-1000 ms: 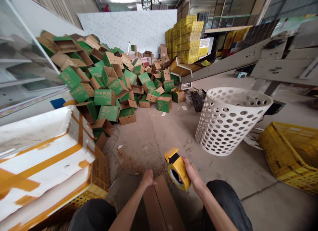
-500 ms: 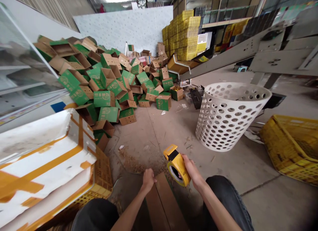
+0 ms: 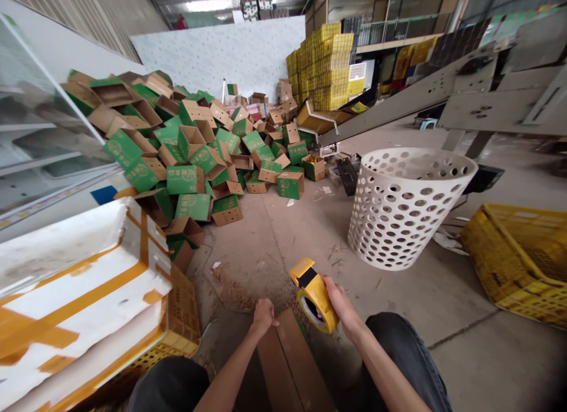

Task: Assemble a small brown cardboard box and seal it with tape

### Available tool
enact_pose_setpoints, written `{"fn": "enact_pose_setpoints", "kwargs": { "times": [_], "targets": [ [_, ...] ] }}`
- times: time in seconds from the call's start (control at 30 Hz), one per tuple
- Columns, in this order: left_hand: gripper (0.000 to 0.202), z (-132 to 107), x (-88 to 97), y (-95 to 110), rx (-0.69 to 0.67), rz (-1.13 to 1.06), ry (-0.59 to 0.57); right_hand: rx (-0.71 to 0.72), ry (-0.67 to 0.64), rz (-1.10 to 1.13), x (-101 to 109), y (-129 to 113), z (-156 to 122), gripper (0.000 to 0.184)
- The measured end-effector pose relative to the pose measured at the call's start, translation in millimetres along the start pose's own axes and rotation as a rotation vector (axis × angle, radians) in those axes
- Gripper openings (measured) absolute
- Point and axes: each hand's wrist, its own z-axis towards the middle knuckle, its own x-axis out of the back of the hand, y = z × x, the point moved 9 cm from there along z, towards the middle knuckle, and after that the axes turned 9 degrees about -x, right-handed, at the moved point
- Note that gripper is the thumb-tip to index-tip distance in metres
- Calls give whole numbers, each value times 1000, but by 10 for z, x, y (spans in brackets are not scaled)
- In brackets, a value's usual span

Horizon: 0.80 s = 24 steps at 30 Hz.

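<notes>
A cardboard box (image 3: pixel 301 359) lies between my knees, its two brown flaps folded in and meeting along a narrow seam. My left hand (image 3: pixel 264 317) is closed at the far left corner of the box, fingers curled over its edge. In my right hand (image 3: pixel 339 305) is a yellow tape dispenser (image 3: pixel 315 289) with a black band and a roll of tape inside. The dispenser hangs above the floor, just beyond the box's far right side. My right fingers wrap round its back and are partly hidden behind it.
A white foam box (image 3: pixel 110 270) with orange tape rests on a yellow crate (image 3: pixel 183 305) at left. To the right stand a white perforated basket (image 3: pixel 394 223) and another yellow crate (image 3: pixel 500 252). Green-and-brown cartons (image 3: pixel 190 178) are heaped ahead, near a conveyor (image 3: pixel 398 99).
The camera view has shifted slightly. Both hands, the tape dispenser and the cardboard box keep nearly the same places relative to one another.
</notes>
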Motion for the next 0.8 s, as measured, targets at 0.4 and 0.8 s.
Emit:
{"fn": "enact_pose_setpoints", "kwargs": {
  "times": [0.4, 0.8],
  "targets": [
    [13, -37, 24, 24, 21, 45, 31, 3, 0, -14, -6, -36, -41, 45],
    [13, -22, 53, 8, -26, -98, 51, -11, 8, -31, 23, 6, 11, 48]
  ]
}}
